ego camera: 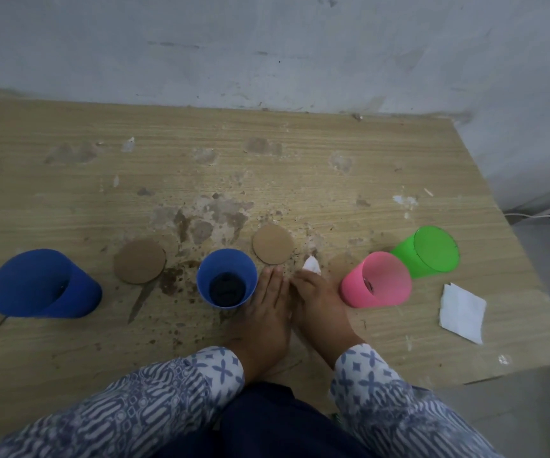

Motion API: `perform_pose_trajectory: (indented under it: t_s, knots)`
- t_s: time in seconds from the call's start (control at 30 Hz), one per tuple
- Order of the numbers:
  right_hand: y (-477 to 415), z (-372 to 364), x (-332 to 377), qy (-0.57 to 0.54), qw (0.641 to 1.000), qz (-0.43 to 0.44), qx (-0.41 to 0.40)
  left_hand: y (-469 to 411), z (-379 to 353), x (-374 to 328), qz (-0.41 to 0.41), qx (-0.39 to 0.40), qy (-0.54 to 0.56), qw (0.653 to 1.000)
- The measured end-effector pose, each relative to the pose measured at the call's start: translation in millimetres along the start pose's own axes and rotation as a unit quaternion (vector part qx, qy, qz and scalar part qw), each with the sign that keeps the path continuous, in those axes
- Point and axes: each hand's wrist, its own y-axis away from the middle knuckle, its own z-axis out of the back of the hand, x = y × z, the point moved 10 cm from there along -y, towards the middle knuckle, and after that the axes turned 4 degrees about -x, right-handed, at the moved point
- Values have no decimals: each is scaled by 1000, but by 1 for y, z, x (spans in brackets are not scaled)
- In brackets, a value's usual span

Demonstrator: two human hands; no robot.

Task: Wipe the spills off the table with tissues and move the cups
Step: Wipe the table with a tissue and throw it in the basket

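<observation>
Head view: wiping is under way. The right hand (316,295) clutches a tissue (311,264) on the counter (69,166), between the middle blue cup (225,279) and the pink cup (377,280). The left hand (267,299) lies flat, holding nothing. The next move is likely a sweep left over the brown spill (174,279).

Cups (230,264): no text or brand can be read.
Tissues (462,312): no print.
Cardboard discs (273,244): no markings.
</observation>
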Motion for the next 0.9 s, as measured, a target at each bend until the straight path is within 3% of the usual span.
perform_pose_trajectory:
  t_s: [0.2, 0.37, 0.63, 0.9]
  knots:
    - [-19, 2, -21, 25, 997, -64, -20, -2, 1, 1, 14, 27, -6, 1000]
    - [-8, -1, -5, 107, 994, -21, 6, -1, 0, 0, 15, 40, -4, 999]
    - [8, 9, -9, -45, 996, -56, -52, -1, -5, 3, 22, 78, 20, 997]
    - [18, -3, -12, 13, 998, -44, -39, 0, 5, 2, 38, 104, 54, 992]
